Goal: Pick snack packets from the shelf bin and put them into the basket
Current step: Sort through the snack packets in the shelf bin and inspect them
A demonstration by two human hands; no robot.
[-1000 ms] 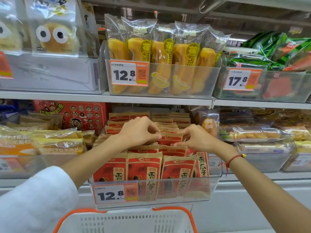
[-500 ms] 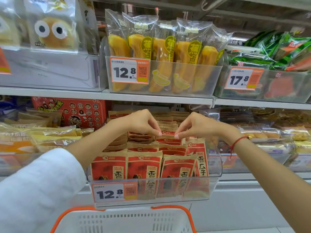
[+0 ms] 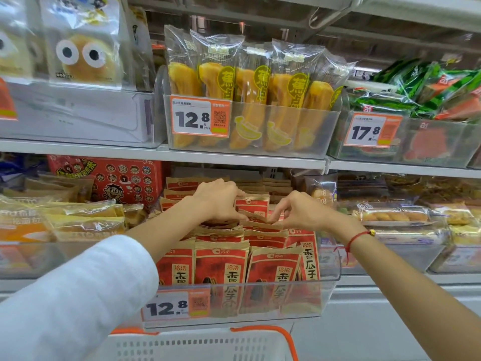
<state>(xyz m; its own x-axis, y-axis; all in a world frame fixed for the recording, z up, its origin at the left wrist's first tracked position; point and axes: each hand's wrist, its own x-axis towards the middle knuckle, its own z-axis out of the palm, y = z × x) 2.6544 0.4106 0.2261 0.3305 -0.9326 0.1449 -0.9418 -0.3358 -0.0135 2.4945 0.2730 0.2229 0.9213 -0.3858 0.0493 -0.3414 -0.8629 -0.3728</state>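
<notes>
Your left hand (image 3: pixel 220 201) and your right hand (image 3: pixel 299 212) were both reaching into the clear shelf bin (image 3: pixel 330 290) on the lower shelf, meeting over the middle rows of red-and-tan snack packets (image 3: pixel 221 264). Your left fingers were curled down onto the tops of the packets, and your right thumb and forefinger seemed to pinch the top edge of one packet (image 3: pixel 256 217) that sat tilted between your hands; whether your left hand truly gripped a packet or only pressed on the row, I cannot tell. The remaining packets stood upright in rows, filling the bin behind its 12.8 price tag (image 3: pixel 177 306). The white basket (image 3: pixel 197 345) with its orange handle (image 3: pixel 286 337) sat just below the bin, at the bottom edge of the view. A red string bracelet (image 3: pixel 356 237) circled your right wrist, and a white sleeve (image 3: pixel 73 295) covered your left arm.
</notes>
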